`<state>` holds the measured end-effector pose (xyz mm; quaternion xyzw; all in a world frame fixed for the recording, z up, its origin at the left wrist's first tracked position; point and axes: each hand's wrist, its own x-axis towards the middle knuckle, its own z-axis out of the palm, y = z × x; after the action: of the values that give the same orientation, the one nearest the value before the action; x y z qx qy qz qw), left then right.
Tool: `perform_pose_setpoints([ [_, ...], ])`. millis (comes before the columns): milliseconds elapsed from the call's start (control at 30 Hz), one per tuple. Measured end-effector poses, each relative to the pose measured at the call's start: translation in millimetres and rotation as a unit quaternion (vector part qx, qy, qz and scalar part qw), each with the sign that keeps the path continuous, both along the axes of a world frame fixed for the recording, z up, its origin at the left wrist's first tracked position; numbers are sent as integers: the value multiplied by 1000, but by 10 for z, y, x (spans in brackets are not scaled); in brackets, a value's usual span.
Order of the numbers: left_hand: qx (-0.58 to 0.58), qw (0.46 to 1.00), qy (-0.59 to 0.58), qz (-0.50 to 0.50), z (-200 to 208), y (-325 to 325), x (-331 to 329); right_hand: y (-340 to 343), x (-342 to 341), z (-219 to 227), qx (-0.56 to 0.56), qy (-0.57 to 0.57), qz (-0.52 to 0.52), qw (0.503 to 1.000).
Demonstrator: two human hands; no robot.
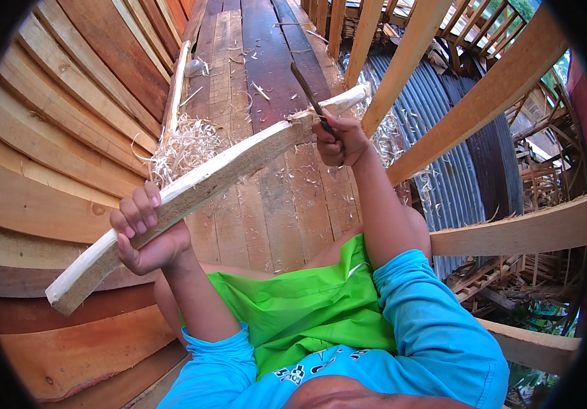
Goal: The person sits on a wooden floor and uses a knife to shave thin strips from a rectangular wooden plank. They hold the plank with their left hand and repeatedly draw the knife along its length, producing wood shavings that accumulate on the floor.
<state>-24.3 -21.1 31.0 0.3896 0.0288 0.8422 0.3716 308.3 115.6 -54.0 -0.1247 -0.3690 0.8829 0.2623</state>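
Note:
A long piece of wood [222, 169], pale on its upper face and rougher on its side, slants from the lower left to the upper right in front of me. My left hand [147, 228] is closed around it near its lower left end. In my right hand [341, 141] is a knife [306, 87] with a narrow dark blade, which points up and leftward. The blade crosses the wood near its far end, by a rough, darker spot; whether it touches the wood I cannot tell. My right fist hides most of the handle.
Curled wood shavings [188, 151] lie heaped on the plank floor [273, 211], with more scattered farther off. A board wall [55, 136] rises on the left. Wooden posts [474, 99] stand on the right, with corrugated metal sheets [437, 157] beyond and below them.

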Motion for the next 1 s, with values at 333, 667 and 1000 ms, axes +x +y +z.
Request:
perform_pose_setpoints([
  [333, -34, 998, -3, 43, -31, 15, -46, 20, 158, 191, 170, 161, 19, 972],
  [667, -46, 997, 9, 56, -53, 40, -2, -23, 23, 601, 162, -95, -733, 653],
  [1000, -37, 998, 20, 41, -43, 49, -1, 179, 785, 454, -240, -122, -775, 572],
])
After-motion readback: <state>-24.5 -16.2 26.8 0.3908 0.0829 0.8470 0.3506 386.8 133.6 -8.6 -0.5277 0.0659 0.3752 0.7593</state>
